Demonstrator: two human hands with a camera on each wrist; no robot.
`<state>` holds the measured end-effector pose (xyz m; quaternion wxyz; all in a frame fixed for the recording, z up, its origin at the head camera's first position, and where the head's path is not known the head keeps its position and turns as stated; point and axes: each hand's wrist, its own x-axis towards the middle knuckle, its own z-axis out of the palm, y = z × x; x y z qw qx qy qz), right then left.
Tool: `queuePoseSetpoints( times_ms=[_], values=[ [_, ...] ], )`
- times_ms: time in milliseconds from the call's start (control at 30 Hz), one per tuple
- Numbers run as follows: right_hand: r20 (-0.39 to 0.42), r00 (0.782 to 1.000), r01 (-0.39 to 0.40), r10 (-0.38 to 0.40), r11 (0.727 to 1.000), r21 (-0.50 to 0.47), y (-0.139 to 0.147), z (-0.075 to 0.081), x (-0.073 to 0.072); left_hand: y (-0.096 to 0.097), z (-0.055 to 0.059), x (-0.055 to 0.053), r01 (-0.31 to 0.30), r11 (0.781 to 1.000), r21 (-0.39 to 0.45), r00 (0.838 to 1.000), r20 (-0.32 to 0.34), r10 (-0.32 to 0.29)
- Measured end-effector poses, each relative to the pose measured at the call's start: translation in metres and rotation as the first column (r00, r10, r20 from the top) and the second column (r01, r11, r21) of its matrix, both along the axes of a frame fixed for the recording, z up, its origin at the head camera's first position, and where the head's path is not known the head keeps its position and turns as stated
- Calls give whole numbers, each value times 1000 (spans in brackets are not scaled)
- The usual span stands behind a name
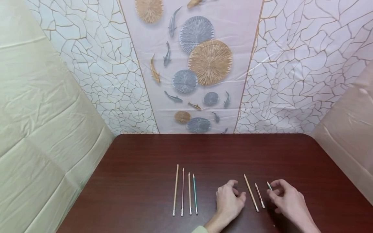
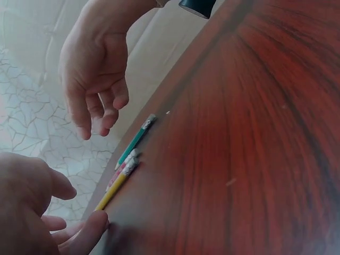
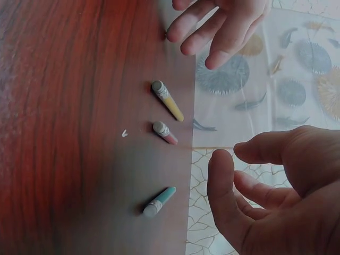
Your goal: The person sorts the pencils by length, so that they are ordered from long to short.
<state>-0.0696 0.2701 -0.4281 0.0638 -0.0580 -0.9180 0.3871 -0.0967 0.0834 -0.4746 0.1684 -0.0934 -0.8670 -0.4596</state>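
My left hand (image 1: 230,200) hovers with loosely bent fingers just left of a yellow pencil (image 1: 251,192), holding nothing. A shorter pink pencil (image 1: 259,195) lies beside the yellow one. Over a short teal pencil (image 1: 269,185) is my right hand (image 1: 288,199), which covers most of that pencil in the head view. The left wrist view shows the right hand (image 2: 98,74) raised above the table, apart from the teal pencil (image 2: 135,143). In the right wrist view, nothing sits between the bent right fingers, and the teal pencil (image 3: 162,199) lies on the wood.
Left of the hands, several longer pencils lie roughly parallel, among them a pink one (image 1: 182,192) and a teal one (image 1: 195,194), erasers toward me. A pale speck (image 3: 125,133) is on the dark red-brown table (image 1: 131,181). Patterned cloth (image 1: 192,97) hangs behind.
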Motion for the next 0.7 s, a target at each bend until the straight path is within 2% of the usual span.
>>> queuePoseSetpoints(
  times_ms=[267,467,700],
  values=[
    [9,1000,6,-6,1000,3,3,-1,2,11,-1,0,-10,999,-33,1000,-7,10],
    [7,1000,18,-18,1000,0,4,-2,3,17,-2,-2,-8,1000,-20,1000,6,8],
    [4,1000,25,-25,1000,0,8,-2,4,24,-4,-4,-36,998,-42,999,15,37]
  ],
)
